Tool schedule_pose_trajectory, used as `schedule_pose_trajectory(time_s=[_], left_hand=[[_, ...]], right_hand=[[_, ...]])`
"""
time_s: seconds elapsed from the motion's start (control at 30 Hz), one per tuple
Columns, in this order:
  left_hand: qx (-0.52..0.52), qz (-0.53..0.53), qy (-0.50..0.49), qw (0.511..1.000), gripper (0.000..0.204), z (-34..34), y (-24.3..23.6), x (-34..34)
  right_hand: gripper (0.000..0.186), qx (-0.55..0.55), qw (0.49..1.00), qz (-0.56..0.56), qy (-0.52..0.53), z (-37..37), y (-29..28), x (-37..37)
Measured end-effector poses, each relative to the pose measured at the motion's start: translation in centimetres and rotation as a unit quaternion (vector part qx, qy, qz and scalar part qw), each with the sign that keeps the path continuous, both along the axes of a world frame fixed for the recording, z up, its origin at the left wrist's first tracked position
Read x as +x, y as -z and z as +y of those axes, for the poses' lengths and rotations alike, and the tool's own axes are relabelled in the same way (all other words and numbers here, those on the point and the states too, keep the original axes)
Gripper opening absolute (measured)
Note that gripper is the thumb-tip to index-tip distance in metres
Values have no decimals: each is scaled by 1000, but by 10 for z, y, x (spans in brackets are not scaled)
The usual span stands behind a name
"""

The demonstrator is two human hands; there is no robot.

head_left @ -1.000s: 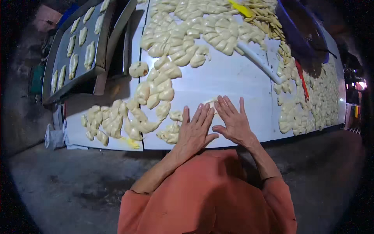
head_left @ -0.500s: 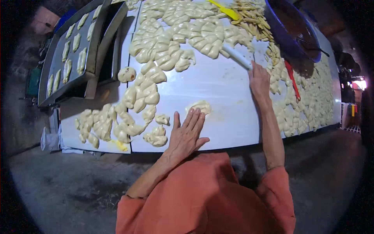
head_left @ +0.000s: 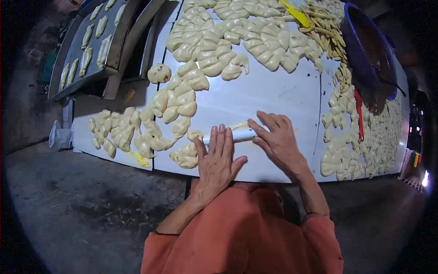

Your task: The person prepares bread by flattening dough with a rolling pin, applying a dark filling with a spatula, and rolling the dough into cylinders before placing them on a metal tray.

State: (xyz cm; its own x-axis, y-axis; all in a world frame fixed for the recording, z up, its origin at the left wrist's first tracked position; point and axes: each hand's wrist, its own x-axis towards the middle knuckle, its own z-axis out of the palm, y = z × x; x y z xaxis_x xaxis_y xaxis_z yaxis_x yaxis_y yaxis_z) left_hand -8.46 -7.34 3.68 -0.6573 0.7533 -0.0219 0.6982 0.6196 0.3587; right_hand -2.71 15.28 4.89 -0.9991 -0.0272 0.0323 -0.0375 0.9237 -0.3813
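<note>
A white rolling pin [head_left: 244, 134] lies crosswise on a piece of dough [head_left: 239, 125], whose far edge shows behind it. My left hand [head_left: 216, 153] rests flat over the pin's left part, fingers stretched out. At the right end, my right hand [head_left: 280, 139] has its thumb and forefinger about the pin, its other fingers raised. Beside my left fingertips sits a small dough lump [head_left: 195, 134]. A bigger lump [head_left: 184, 156] lies left of that hand, close to the table's near edge.
Joined dough pieces [head_left: 200, 41] spread across the white table [head_left: 269, 93]. Metal trays [head_left: 102, 75] with shaped dough stand at the left. On the right are a dark blue basin [head_left: 353, 39] of brown filling, a red tool [head_left: 359, 114], a yellow scraper [head_left: 296, 14] and many dough pieces [head_left: 365, 146].
My right hand has brought the rolling pin from the far right onto the dough before me. My left hand now lies on the pin rather than the dough. The view has shifted slightly.
</note>
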Motion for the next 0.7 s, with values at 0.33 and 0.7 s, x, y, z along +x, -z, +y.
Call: schedule_pose_trajectory(time_s=[0.33,0.7], left_hand=[[-26,28,-101,994,66,53,10,-78],[-10,80,-54,995,81,66,20,-128]], right_hand=[[53,149,979,0,137,8,28,-74],[59,-66,995,30,-68,37,-3,-76]])
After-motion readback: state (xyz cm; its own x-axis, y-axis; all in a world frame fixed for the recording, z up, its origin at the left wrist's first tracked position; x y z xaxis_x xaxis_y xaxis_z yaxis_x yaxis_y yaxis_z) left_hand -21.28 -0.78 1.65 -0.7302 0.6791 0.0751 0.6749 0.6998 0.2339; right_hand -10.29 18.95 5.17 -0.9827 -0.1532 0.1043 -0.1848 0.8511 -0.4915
